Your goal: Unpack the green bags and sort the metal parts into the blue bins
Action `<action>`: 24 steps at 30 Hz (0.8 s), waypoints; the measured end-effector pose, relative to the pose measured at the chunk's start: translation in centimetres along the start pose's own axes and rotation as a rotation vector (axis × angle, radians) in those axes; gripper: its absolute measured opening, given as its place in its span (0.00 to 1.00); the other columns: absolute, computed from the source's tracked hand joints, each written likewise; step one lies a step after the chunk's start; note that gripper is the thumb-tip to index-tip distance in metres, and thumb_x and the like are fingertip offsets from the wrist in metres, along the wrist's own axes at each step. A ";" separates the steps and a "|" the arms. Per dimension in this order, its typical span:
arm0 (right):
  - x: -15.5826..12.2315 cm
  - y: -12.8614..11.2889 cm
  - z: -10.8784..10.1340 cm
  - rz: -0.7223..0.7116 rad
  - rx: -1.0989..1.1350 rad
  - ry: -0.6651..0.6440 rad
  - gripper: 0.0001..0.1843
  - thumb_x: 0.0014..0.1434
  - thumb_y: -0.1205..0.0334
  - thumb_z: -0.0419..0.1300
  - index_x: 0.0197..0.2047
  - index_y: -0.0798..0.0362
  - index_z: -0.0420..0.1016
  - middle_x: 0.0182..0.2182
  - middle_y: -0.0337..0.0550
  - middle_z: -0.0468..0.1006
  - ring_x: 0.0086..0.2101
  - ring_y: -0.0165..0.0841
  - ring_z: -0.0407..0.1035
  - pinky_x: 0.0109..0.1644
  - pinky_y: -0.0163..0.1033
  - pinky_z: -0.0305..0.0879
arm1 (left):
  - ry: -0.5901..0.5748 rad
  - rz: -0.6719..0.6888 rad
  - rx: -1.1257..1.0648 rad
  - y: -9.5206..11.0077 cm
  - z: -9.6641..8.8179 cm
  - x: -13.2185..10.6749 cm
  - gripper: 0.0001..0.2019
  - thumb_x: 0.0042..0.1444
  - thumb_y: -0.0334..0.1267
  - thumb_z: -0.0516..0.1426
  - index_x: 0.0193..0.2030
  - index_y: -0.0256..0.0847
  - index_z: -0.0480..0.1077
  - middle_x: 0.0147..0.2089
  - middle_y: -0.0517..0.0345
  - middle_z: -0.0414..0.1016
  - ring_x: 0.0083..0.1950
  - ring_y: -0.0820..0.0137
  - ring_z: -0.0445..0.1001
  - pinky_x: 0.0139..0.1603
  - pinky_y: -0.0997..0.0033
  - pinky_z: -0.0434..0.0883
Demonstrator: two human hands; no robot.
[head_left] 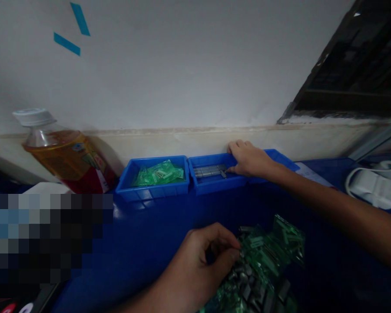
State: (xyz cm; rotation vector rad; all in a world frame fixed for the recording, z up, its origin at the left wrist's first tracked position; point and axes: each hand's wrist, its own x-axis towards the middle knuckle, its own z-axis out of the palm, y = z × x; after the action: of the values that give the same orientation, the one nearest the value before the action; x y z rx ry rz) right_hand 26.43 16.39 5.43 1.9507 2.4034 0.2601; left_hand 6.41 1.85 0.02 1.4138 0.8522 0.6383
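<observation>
Bars (210, 171) in the tray (215, 187), at 11 o'clock from the pile (247, 282), are apparently being arranged by the half-curled right hand (249, 160); the left hand (197, 263) is nearly pinched, neither hold can be confirmed, and careful alignment seems required next.

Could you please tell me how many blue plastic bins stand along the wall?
3: the left blue rectangular plastic bin, holding green plastic packaging; the middle bin, holding grey bar-shaped pieces; and the right bin, partly hidden by the right hand. Others may be hidden.
</observation>
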 end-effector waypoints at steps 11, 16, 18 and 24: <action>-13.9 -4.2 -0.5 -0.415 0.457 0.560 0.04 0.57 0.70 0.55 0.36 0.53 0.68 0.29 0.42 0.73 0.34 0.35 0.65 0.38 0.40 0.59 | 0.094 -0.018 -0.256 -0.5 -0.1 0.4 0.13 0.51 0.46 0.60 0.35 0.37 0.71 0.29 0.60 0.69 0.31 0.73 0.65 0.33 0.75 0.61; -10.8 -2.0 -1.8 -0.191 0.394 0.520 0.09 0.59 0.67 0.52 0.33 0.54 0.73 0.29 0.44 0.76 0.33 0.36 0.66 0.39 0.42 0.59 | 0.079 -0.009 -0.175 -0.4 -0.1 0.5 0.12 0.54 0.45 0.58 0.36 0.37 0.70 0.29 0.60 0.70 0.31 0.73 0.65 0.33 0.75 0.60; -7.8 -1.1 -2.2 -0.119 0.323 0.286 0.12 0.58 0.66 0.51 0.31 0.53 0.75 0.30 0.45 0.77 0.35 0.37 0.67 0.41 0.43 0.58 | 0.081 -0.006 -0.145 -0.4 -0.1 0.4 0.12 0.54 0.45 0.57 0.37 0.37 0.70 0.29 0.60 0.69 0.31 0.73 0.64 0.32 0.74 0.60; -2.8 -1.9 -1.1 -0.006 0.000 -0.035 0.18 0.55 0.61 0.47 0.31 0.54 0.78 0.30 0.54 0.77 0.41 0.48 0.64 0.43 0.52 0.53 | 0.050 -0.010 -0.119 -0.3 -0.2 0.3 0.13 0.55 0.46 0.56 0.36 0.36 0.69 0.27 0.61 0.66 0.29 0.74 0.61 0.30 0.75 0.57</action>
State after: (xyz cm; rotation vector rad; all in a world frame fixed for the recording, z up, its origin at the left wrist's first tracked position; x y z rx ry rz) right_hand 25.02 13.13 6.01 1.9310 2.3875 0.2248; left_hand 6.39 2.14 -0.35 1.2899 0.8463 0.7075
